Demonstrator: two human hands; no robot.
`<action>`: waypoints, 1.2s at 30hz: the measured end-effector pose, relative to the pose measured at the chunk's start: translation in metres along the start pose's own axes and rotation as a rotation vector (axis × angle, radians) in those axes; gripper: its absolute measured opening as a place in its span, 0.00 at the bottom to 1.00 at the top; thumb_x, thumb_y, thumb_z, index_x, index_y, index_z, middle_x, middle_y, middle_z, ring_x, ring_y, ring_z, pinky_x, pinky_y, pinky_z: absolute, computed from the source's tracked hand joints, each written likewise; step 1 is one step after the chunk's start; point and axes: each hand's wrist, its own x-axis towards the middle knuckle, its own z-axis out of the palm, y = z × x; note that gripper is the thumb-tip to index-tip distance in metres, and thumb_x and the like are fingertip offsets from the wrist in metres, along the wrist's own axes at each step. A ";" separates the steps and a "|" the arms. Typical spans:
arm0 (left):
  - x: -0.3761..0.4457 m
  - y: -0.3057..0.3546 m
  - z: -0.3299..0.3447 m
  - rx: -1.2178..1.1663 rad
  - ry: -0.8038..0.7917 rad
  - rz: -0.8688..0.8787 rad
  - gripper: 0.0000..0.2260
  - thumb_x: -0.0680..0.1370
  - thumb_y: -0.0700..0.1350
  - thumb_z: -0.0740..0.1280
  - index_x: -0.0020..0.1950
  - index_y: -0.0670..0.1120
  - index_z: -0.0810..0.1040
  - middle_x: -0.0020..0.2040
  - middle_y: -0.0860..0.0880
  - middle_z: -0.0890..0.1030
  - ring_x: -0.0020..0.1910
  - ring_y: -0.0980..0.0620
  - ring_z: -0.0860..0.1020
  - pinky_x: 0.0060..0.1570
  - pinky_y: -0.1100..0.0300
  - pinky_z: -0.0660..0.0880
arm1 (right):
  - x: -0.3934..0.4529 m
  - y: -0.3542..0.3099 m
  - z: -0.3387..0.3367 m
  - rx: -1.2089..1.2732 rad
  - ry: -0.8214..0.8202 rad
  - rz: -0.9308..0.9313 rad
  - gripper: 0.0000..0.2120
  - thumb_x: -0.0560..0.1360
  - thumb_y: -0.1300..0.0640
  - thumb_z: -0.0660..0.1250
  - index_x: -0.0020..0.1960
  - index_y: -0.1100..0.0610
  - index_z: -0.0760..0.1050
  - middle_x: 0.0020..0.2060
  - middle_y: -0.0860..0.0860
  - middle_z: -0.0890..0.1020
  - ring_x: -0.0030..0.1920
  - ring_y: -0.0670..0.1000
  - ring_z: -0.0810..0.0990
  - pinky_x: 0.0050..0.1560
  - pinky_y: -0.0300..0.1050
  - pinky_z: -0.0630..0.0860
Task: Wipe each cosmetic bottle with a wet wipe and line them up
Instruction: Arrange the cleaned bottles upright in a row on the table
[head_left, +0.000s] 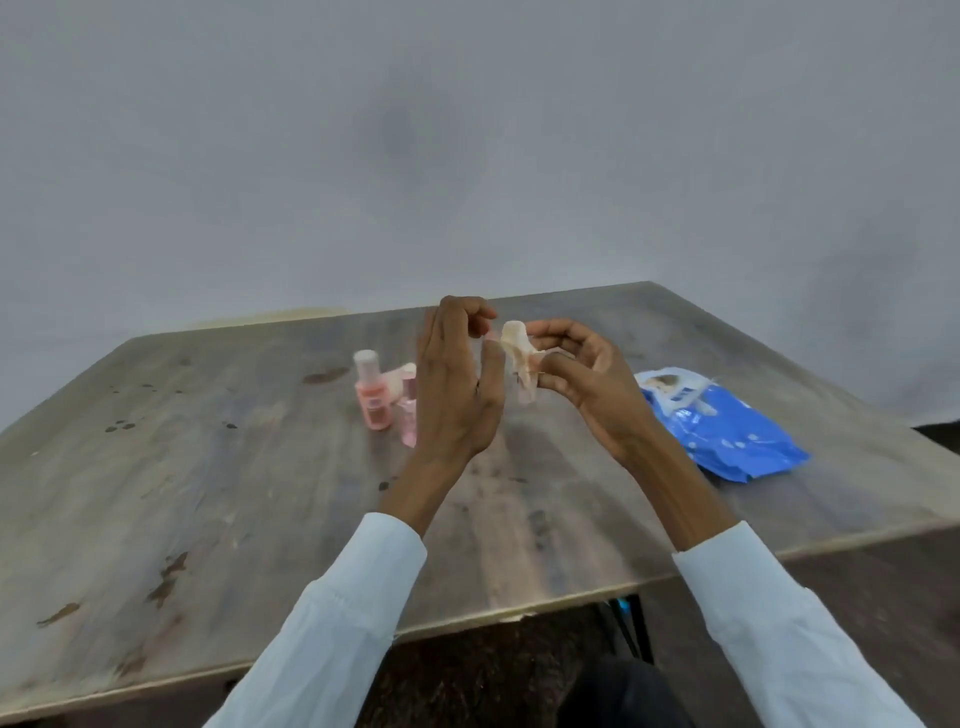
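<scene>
My right hand (576, 379) is raised above the table and pinches a crumpled beige wet wipe (517, 353), whose pale tail hangs down. My left hand (457, 384) is held up right beside the wipe, fingers curled and thumb tip close to its edge. Whether it grips the wipe or something small is unclear. A pink cosmetic bottle with a clear cap (372, 397) stands on the table (208, 467) to the left. A smaller pink bottle (408, 423) stands next to it, partly hidden behind my left hand.
A blue wet-wipe pack (727, 431) lies on the right side of the table. A pale pink-beige object (404, 372) lies behind the two bottles. A grey wall rises beyond the far edge. The wooden top carries dark stains.
</scene>
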 end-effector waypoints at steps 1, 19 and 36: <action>-0.005 0.008 0.012 -0.009 -0.049 0.006 0.09 0.79 0.40 0.63 0.59 0.45 0.74 0.52 0.53 0.75 0.53 0.51 0.75 0.58 0.48 0.74 | -0.004 -0.002 -0.014 -0.061 0.043 0.002 0.12 0.76 0.65 0.73 0.59 0.57 0.84 0.53 0.56 0.84 0.52 0.50 0.85 0.56 0.49 0.84; -0.065 0.060 0.149 0.163 -0.654 0.079 0.18 0.82 0.44 0.62 0.72 0.50 0.72 0.68 0.47 0.72 0.64 0.45 0.71 0.60 0.45 0.71 | -0.084 -0.003 -0.181 -1.155 0.358 -0.079 0.07 0.77 0.57 0.75 0.53 0.50 0.82 0.52 0.48 0.83 0.54 0.53 0.80 0.52 0.48 0.74; -0.011 -0.028 -0.038 0.229 -0.013 0.039 0.16 0.76 0.31 0.64 0.60 0.44 0.77 0.59 0.49 0.75 0.58 0.47 0.74 0.59 0.52 0.72 | 0.030 0.009 0.031 -0.880 0.139 -0.459 0.08 0.81 0.53 0.72 0.59 0.52 0.81 0.56 0.47 0.80 0.57 0.51 0.78 0.56 0.53 0.79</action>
